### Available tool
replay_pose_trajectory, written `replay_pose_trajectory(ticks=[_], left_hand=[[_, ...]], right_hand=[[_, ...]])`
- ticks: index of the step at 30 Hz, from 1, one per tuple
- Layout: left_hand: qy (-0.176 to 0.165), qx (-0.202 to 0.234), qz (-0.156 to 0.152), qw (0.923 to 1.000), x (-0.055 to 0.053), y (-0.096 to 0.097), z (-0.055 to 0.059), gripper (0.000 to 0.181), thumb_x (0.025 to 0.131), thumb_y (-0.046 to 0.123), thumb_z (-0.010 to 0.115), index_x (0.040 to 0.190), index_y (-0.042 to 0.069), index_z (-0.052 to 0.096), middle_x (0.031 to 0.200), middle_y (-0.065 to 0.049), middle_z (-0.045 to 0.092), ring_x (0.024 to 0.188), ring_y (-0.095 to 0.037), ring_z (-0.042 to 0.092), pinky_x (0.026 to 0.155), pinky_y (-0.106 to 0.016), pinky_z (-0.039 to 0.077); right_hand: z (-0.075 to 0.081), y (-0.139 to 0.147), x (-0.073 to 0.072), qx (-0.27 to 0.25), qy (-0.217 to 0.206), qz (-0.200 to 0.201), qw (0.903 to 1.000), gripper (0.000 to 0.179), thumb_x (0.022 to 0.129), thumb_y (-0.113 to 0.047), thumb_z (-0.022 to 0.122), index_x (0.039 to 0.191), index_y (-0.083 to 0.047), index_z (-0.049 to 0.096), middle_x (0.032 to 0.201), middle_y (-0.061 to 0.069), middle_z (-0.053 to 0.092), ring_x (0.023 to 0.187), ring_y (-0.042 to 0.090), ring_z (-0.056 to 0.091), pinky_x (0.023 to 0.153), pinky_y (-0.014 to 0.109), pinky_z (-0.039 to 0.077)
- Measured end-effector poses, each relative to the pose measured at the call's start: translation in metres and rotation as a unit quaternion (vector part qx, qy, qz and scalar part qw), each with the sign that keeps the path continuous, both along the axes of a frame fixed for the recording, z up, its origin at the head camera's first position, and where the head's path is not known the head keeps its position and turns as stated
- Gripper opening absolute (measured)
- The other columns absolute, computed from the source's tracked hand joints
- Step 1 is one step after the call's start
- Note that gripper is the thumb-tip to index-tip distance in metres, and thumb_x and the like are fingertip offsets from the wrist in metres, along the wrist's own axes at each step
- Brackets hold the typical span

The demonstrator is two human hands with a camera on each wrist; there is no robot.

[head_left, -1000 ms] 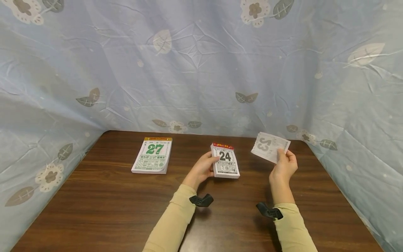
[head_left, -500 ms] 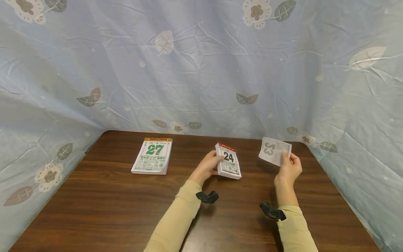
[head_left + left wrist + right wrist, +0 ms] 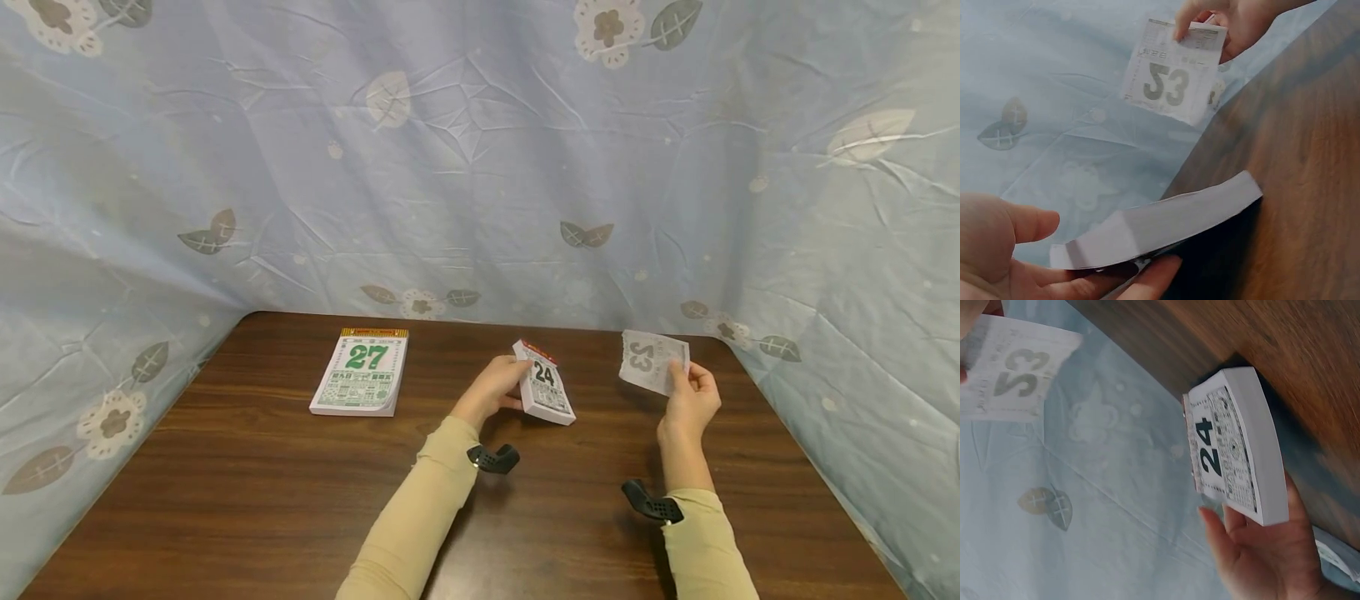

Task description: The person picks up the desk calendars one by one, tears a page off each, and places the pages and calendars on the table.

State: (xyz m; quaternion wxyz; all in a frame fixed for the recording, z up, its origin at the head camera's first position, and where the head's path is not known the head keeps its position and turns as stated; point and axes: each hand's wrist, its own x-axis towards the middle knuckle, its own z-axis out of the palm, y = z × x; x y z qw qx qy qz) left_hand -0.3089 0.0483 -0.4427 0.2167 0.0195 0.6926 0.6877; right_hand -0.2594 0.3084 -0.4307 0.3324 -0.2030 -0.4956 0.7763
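In the head view my left hand holds a small tear-off calendar by its left edge. Its top page reads a black 24 below a red header strip, and the block is tilted, left edge raised. Fingers reach beneath the block in the left wrist view, with the thumb on the upper side. My right hand pinches a thin loose calendar page between thumb and fingers, off to the right. A grey 23 shows mirrored through its back, and one edge is ragged.
Another tear-off calendar, with a green 27 and a yellow-red header, lies on the left of the brown wooden table. A pale blue floral curtain hangs around the back and sides.
My left hand and the 24 calendar have shifted slightly right, and the block has tipped, its left side rising. My right hand has carried the loose page a little right and down.
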Motion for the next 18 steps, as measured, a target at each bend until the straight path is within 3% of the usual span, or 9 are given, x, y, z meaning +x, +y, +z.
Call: replay_pose_trajectory(ticks=[5,10,13,15,18], left_hand=[[-0.011,-0.013,0.008,0.9998,-0.002,-0.005,0.007,0.049,0.102,0.033,0.044,0.135,-0.003,0.051,0.102,-0.015,0.067,0.076,-0.019,0.065,0.061,-0.032,0.058],[-0.021,-0.010,0.026,0.9994,-0.003,-0.009,0.005,0.052,0.102,0.036,0.044,0.137,-0.002,0.049,0.115,-0.018,0.064,0.085,-0.023,0.066,0.067,-0.036,0.059],[-0.018,-0.006,0.031,0.9993,-0.004,-0.011,0.001,0.052,0.102,0.036,0.045,0.139,-0.001,0.048,0.122,-0.018,0.062,0.091,-0.025,0.065,0.070,-0.037,0.059],[-0.009,-0.005,0.028,0.9996,-0.004,-0.011,-0.002,0.052,0.102,0.035,0.045,0.140,-0.001,0.048,0.124,-0.017,0.061,0.093,-0.024,0.064,0.071,-0.037,0.058],[0.009,-0.012,0.016,0.9998,-0.003,-0.011,-0.006,0.050,0.103,0.033,0.044,0.138,-0.002,0.049,0.122,-0.018,0.062,0.095,-0.024,0.063,0.076,-0.037,0.057]], right_hand=[[-0.002,0.004,0.002,0.081,-0.047,0.042,0.9947,0.008,0.090,-0.007,0.067,0.095,-0.005,0.061,0.083,-0.007,0.060,0.079,0.007,0.056,0.067,0.013,0.049],[-0.005,0.006,0.001,0.204,-0.086,0.064,0.9730,0.019,0.092,-0.012,0.066,0.103,0.001,0.061,0.079,-0.012,0.056,0.076,0.004,0.052,0.064,0.012,0.046],[-0.011,0.009,0.000,0.318,-0.109,0.080,0.9383,0.021,0.093,-0.018,0.066,0.105,-0.001,0.063,0.085,-0.011,0.060,0.078,-0.002,0.053,0.067,0.009,0.045],[-0.016,0.011,-0.001,0.400,-0.110,0.099,0.9046,0.019,0.093,-0.018,0.067,0.105,-0.003,0.065,0.091,-0.005,0.067,0.079,-0.008,0.055,0.070,0.006,0.045],[-0.025,0.015,-0.001,0.508,-0.078,0.140,0.8463,0.013,0.091,-0.012,0.068,0.103,-0.005,0.068,0.099,0.007,0.072,0.083,-0.015,0.055,0.074,0.003,0.045]])
